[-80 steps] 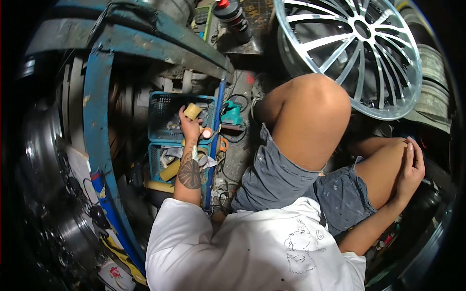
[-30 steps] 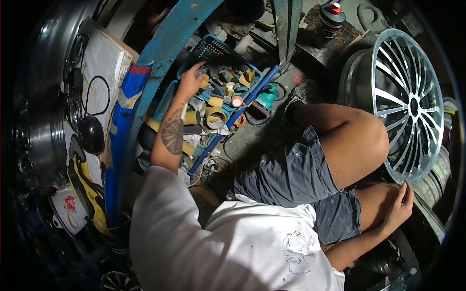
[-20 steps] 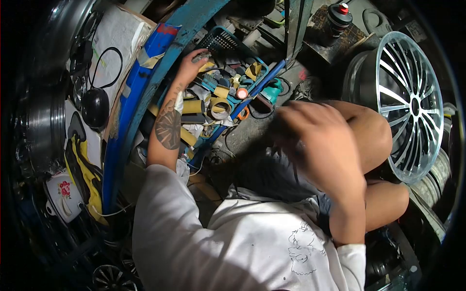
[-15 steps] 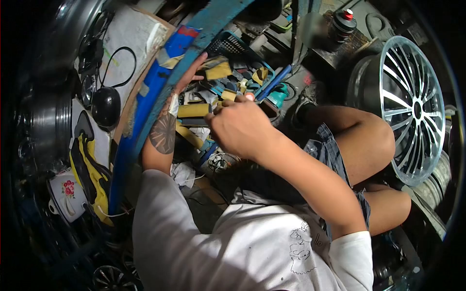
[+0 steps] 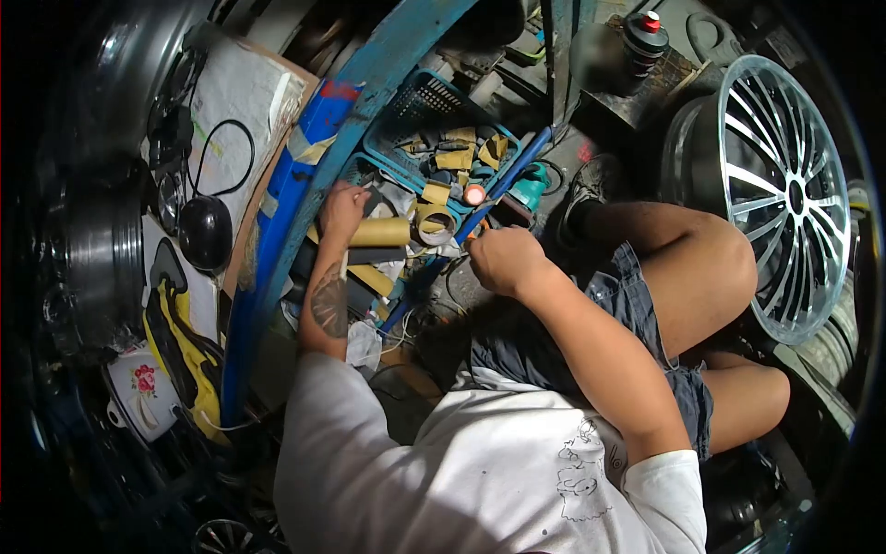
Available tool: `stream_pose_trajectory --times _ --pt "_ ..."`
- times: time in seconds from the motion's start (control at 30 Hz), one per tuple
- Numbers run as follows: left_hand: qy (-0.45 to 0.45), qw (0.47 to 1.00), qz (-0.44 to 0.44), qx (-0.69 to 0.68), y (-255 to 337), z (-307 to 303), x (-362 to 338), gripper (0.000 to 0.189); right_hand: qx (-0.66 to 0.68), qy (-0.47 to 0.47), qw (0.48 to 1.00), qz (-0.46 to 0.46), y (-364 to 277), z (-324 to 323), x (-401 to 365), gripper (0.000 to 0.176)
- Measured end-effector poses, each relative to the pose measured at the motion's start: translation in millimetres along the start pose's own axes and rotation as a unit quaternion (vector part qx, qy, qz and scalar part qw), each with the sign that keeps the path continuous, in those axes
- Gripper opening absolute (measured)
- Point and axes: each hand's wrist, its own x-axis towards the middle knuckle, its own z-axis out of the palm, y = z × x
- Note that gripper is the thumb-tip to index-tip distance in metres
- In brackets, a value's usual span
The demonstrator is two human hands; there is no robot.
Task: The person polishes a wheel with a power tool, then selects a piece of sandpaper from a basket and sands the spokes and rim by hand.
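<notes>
My left hand [image 5: 343,210] is in the near part of the clutter, its fingers curled against a dark grey sheet [image 5: 377,199]. Whatever those fingers hold is hidden. Just below and right of it lies a yellow sandpaper roll [image 5: 383,232], with a second round roll [image 5: 448,214] beside it. My right hand [image 5: 506,260] is closed near a blue bar [image 5: 517,162]; a small orange bit shows by its fingertips, too little to name. Beyond the hands, a teal plastic basket [image 5: 392,125] holds sandpaper pieces [image 5: 454,159]. A round orange-and-white object [image 5: 474,194] sits at its near edge.
A teal power tool [image 5: 529,187] stands right of the blue bar. The large spoked wheel rim [image 5: 784,198] leans at the right, past my knees. A blue metal beam [image 5: 305,194] crosses on the left. A black bottle with a red cap [image 5: 645,42] stands at the back.
My left hand has drawn back from under the blue beam toward me, its fingers now curled. My right hand has moved right and down, uncovering the round roll.
</notes>
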Motion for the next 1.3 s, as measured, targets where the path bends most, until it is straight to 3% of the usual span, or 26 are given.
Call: stream_pose_trajectory --times 0.1,0.2,0.27,0.3,0.4,0.43,0.53,0.67,0.8,0.9,0.93,0.97,1.07,1.13,1.2,1.27,1.3 --pt "0.019 0.994 0.014 -0.106 14 -35 3 0.028 0.067 0.07 0.995 0.001 0 -5 7 0.026" --pt "-0.008 0.994 0.005 -0.106 70 -79 -6 0.028 0.251 0.21 0.944 0.03 -3 5 23 0.041" --pt "0.028 0.987 0.123 -0.097 119 -103 -19 0.025 0.363 0.261 0.894 0.014 -5 2 24 0.046" --pt "0.031 0.987 0.127 -0.096 145 -113 -28 0.024 0.415 0.286 0.864 0.004 -5 0 24 0.048" --pt "0.01 0.976 0.095 -0.197 207 -142 -52 0.025 0.557 0.229 0.798 -0.018 0 1 24 0.049" --pt "-0.023 0.971 0.073 -0.226 205 -141 -55 0.021 0.579 0.245 0.776 -0.036 0 3 28 0.041" --pt "-0.1 0.888 -0.016 -0.448 213 -151 -63 0.019 0.66 0.273 0.697 -0.061 -6 -16 -4 0.036" --pt "-0.145 0.803 -0.013 -0.578 213 -148 -74 0.019 0.732 0.193 0.644 -0.112 -14 -42 -58 0.044" --pt "-0.176 0.72 -0.021 -0.671 236 -135 -81 0.018 0.648 0.284 0.701 -0.089 -12 -28 -79 0.037" --pt "-0.173 0.638 -0.083 -0.746 258 -117 -88 0.016 0.55 0.449 0.694 -0.116 -11 -15 -84 0.033" --pt "-0.212 0.596 -0.1 -0.768 262 -111 -92 0.019 0.513 0.496 0.688 -0.128 -14 -12 -85 0.032" --pt "-0.248 0.551 -0.116 -0.788 262 -103 -97 0.022 0.502 0.49 0.706 -0.101 -13 -9 -91 0.034" --pt "-0.205 0.486 -0.201 -0.826 275 -65 -126 0.031 0.463 0.458 0.756 -0.062 -4 4 -99 0.029" --pt "-0.196 0.394 -0.295 -0.848 281 -56 -142 0.029 0.468 0.387 0.795 -0.012 -4 0 -108 0.02" --pt "-0.218 0.315 -0.289 -0.877 259 -23 -161 0.028 0.428 0.341 0.837 0.006 1 3 -111 0.016" --pt "-0.226 0.258 -0.31 -0.887 253 -9 -173 0.028 0.366 0.341 0.865 -0.043 1 12 -108 0.015" --pt "-0.218 0.264 -0.326 -0.881 251 -4 -177 0.028 0.344 0.317 0.883 -0.051 1 15 -107 0.015"
